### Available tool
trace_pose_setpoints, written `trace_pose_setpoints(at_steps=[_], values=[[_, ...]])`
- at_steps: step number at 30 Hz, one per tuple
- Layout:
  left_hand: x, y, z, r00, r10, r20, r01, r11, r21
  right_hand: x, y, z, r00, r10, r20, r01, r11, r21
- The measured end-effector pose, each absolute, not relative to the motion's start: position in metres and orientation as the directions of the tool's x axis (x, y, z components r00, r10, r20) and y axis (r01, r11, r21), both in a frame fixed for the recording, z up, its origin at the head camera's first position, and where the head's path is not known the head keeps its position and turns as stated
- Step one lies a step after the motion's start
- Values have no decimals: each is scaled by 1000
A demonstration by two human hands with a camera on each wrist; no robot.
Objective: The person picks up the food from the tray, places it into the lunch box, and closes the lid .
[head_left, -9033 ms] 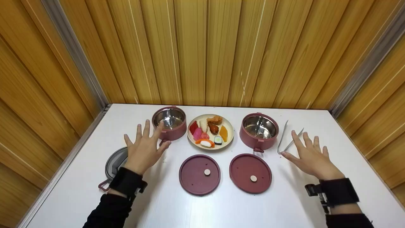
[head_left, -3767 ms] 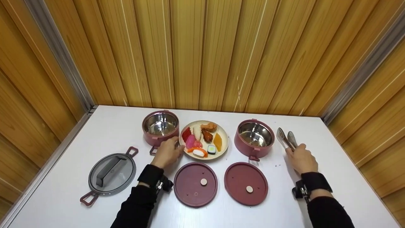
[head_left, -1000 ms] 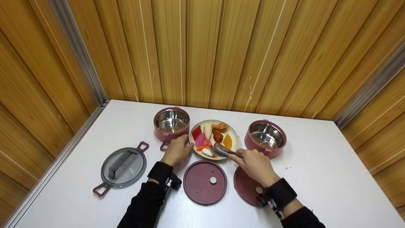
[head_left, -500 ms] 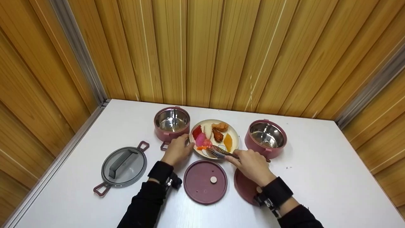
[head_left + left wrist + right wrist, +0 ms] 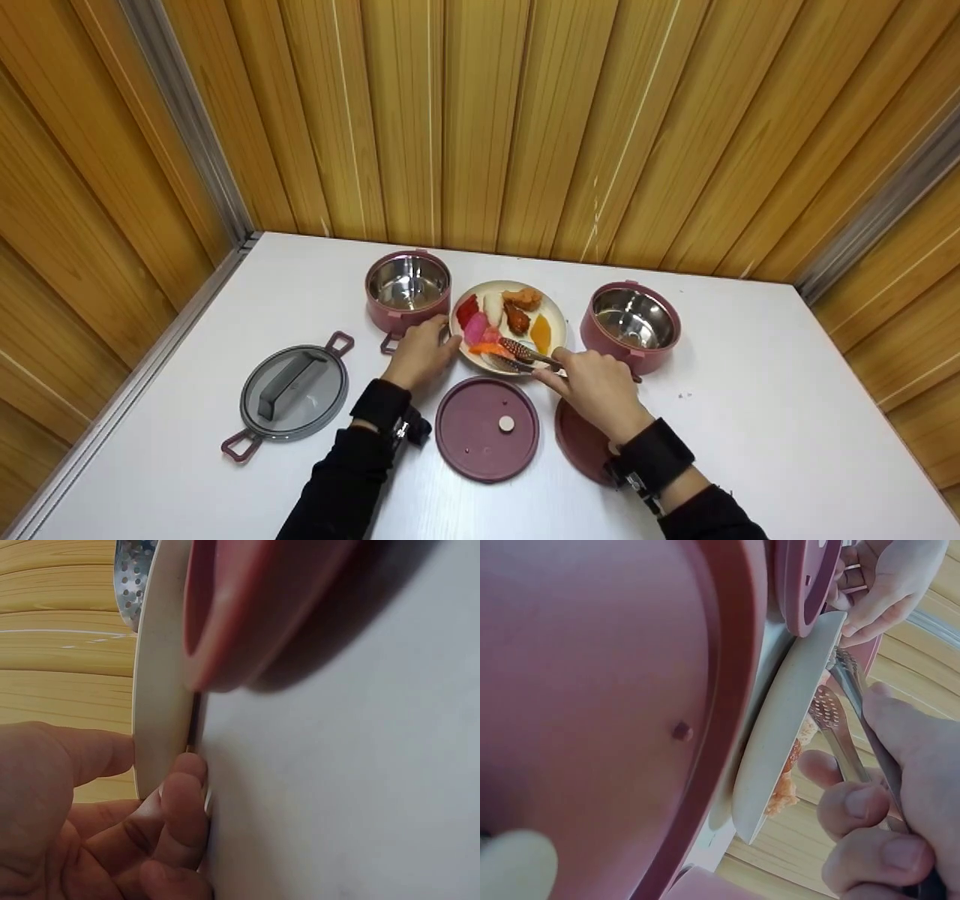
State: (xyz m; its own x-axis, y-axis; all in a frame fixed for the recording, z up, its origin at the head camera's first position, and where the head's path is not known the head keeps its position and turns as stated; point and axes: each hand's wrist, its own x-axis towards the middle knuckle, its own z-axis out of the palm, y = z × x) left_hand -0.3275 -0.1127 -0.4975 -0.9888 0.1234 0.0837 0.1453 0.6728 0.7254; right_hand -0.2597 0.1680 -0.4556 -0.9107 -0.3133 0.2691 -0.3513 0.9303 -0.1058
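Note:
My left hand (image 5: 420, 354) holds the left rim of the cream plate (image 5: 558, 321). In the left wrist view its thumb lies on the rim, with the fingers curled below. The plate bears toy food: a drumstick (image 5: 517, 319), a yellow-orange piece (image 5: 541, 334), a magenta piece (image 5: 475, 328) and several others. My right hand (image 5: 606, 394) grips metal tongs (image 5: 523, 350) with perforated heads. The heads stand apart over the near part of the plate, around an orange-topped sushi piece (image 5: 489, 349). They partly hide that sushi and the roll beside it.
Steel-lined pink pots stand on either side of the plate, a left pot (image 5: 409, 289) and a right pot (image 5: 631, 322). A maroon lid (image 5: 480, 450) lies in front; another lid (image 5: 581, 442) is partly under my right forearm. A grey handled lid (image 5: 315, 405) lies at left.
Both hands were raised and spread at first. My left hand has come to the plate; my right took the tongs from the right side. Lately the tongs' heads shifted over the sushi and spread.

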Motion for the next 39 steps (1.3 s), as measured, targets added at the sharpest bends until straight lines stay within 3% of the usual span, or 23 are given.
trace_pose_setpoints(at_steps=[10,21,39], values=[[-342,-115,-518,-993,101,56,108,644,757,-267,166,-459,-927,-307,216,-342,928,-149],[-334,-114,-505,-995,99,23,82,645,760,-267,165,-461,-924,-308,226,-346,925,-156],[-335,-115,-511,-989,112,99,149,667,730,-264,167,-462,-915,-303,268,-353,921,-163]])
